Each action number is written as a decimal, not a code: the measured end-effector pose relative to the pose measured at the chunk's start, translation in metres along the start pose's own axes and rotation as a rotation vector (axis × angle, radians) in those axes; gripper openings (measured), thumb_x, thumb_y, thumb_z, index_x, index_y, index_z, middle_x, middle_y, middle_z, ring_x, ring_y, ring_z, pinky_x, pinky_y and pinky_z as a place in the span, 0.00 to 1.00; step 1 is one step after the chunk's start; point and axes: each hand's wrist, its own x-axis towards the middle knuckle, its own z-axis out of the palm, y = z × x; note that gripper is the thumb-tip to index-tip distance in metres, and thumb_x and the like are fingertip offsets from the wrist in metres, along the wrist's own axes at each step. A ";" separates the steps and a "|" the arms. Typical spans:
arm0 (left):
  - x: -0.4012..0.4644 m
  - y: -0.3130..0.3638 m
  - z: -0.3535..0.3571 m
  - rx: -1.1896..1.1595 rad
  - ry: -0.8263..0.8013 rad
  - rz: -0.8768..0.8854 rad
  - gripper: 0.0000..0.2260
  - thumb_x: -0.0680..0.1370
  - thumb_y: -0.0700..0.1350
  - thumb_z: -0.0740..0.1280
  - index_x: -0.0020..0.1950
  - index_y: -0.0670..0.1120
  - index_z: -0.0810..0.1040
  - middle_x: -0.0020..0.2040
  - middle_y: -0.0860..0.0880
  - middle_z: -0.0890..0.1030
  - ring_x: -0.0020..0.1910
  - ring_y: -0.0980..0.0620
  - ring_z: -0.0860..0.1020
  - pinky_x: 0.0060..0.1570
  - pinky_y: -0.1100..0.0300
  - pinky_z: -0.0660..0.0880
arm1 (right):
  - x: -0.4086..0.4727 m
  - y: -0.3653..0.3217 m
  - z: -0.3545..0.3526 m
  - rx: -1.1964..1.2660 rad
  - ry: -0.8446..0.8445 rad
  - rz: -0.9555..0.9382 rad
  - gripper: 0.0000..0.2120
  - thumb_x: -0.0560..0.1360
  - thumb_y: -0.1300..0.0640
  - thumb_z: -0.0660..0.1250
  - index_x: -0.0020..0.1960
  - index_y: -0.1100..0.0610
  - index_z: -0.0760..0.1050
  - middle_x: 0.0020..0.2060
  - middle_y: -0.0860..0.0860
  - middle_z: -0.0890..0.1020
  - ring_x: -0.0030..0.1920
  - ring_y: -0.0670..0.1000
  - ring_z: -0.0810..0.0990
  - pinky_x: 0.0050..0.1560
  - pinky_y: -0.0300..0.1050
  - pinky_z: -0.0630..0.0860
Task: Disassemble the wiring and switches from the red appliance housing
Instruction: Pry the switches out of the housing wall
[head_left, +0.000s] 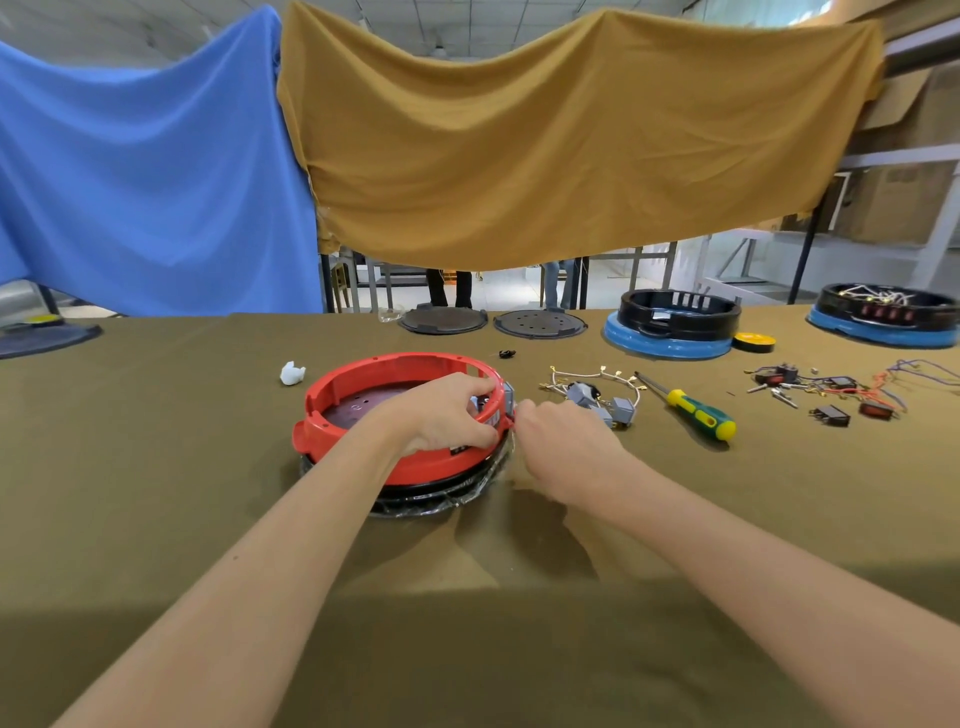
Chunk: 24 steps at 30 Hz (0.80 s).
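The red appliance housing (363, 395), a round ring with a dark plate inside, sits on a black base in the middle of the cloth-covered table. My left hand (447, 415) grips its right wall, fingers curled over the rim beside a grey switch (508, 397) mounted there. My right hand (558, 441) is just outside that wall, fingers curled at the housing's edge; what they pinch is hidden. Grey switches on white wiring (602, 400) lie loose to the right.
A yellow-green screwdriver (696, 408) lies right of the wiring. Further right are loose red switches and coloured wires (831, 395). Black-and-blue housings (675, 322) (883, 317), dark round plates (441, 319) and a tape roll (753, 342) stand along the far edge. A white scrap (292, 373) lies left.
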 end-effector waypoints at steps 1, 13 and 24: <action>0.000 0.000 0.000 -0.001 0.000 -0.006 0.27 0.73 0.44 0.71 0.73 0.50 0.70 0.40 0.52 0.83 0.41 0.49 0.82 0.47 0.53 0.79 | 0.001 0.003 -0.002 -0.017 -0.014 -0.025 0.08 0.77 0.67 0.62 0.55 0.61 0.71 0.47 0.56 0.80 0.50 0.59 0.82 0.37 0.47 0.67; 0.005 -0.003 -0.002 -0.049 -0.030 -0.041 0.33 0.73 0.43 0.71 0.77 0.53 0.65 0.45 0.50 0.85 0.45 0.49 0.83 0.54 0.50 0.80 | 0.017 0.042 -0.005 -0.067 -0.022 -0.177 0.04 0.83 0.58 0.58 0.49 0.54 0.66 0.33 0.48 0.67 0.32 0.51 0.68 0.26 0.42 0.59; 0.003 -0.004 -0.001 -0.080 -0.033 -0.014 0.26 0.74 0.44 0.73 0.71 0.53 0.72 0.42 0.52 0.84 0.44 0.49 0.81 0.58 0.45 0.77 | 0.006 -0.019 0.006 0.020 0.012 0.045 0.05 0.78 0.66 0.62 0.53 0.59 0.73 0.47 0.54 0.80 0.48 0.57 0.83 0.37 0.46 0.70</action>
